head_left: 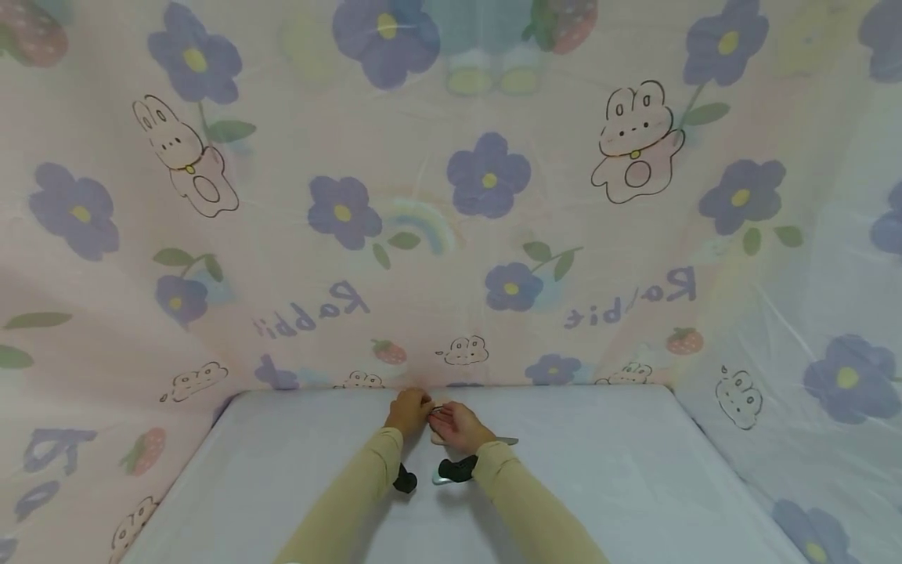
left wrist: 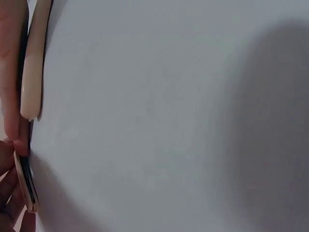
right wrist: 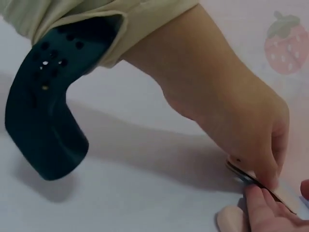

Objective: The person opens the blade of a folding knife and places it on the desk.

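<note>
My left hand pinches a slim folding knife, thumb and fingers bent over it. The handle has pale beige sides with dark layers between, and a small dark dot near one end. My right hand comes in from the other side, its fingers straight and touching the piece's lower edge. The right thumb stands apart at the frame edge in the right wrist view. Beside the right fingers lies a second beige handle with a rounded end. A grey blade sticks out past the right wrist.
A dark curved camera mount with holes sits at my left wrist, and another black mount at my right. The white tabletop ends at a flowered curtain, close behind my hands. Curtains also hang at both sides.
</note>
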`<state>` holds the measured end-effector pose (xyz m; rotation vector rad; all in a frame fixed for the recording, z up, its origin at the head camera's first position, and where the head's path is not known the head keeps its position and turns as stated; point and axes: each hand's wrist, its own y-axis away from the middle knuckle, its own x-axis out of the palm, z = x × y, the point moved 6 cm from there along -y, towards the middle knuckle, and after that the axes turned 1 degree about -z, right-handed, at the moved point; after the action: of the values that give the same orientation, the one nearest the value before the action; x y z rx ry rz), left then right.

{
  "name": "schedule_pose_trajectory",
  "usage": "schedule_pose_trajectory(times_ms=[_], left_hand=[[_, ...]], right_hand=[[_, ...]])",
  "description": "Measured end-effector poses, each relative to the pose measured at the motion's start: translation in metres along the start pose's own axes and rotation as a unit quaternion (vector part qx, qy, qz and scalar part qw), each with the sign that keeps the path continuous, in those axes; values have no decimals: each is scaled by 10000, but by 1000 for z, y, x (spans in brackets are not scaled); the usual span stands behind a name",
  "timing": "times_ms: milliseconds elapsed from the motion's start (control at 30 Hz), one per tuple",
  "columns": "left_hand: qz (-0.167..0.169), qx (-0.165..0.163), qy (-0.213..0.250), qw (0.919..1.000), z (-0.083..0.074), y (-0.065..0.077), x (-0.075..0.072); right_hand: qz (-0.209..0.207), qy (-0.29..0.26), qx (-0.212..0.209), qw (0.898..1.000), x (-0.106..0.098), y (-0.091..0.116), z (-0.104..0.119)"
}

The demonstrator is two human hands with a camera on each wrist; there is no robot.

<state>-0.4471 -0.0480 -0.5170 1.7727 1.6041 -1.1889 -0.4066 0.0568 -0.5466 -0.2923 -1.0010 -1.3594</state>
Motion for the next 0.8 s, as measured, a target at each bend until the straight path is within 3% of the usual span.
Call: schedule_pose_trajectory(times_ms=[267, 433, 633, 700, 800], left_hand=[[-49, -214, 308, 9993, 2, 5, 3], [-163, -193, 1032, 9943, 1, 4, 1], [-459, 161, 1948, 9796, -14, 9, -15], [-477, 142, 2291, 9721, -21, 12, -22], [-255, -158, 2871, 9574, -30, 15, -27]], right_hand=[[-230, 451, -79, 9987, 2, 7, 1], [-380, 1117, -239, 9927, 6, 10, 7], [-380, 1422, -433, 9882, 14, 21, 19], [-438, 1398, -537, 9877, 16, 26, 24], [-541, 1277, -711, 9878, 16, 36, 33]])
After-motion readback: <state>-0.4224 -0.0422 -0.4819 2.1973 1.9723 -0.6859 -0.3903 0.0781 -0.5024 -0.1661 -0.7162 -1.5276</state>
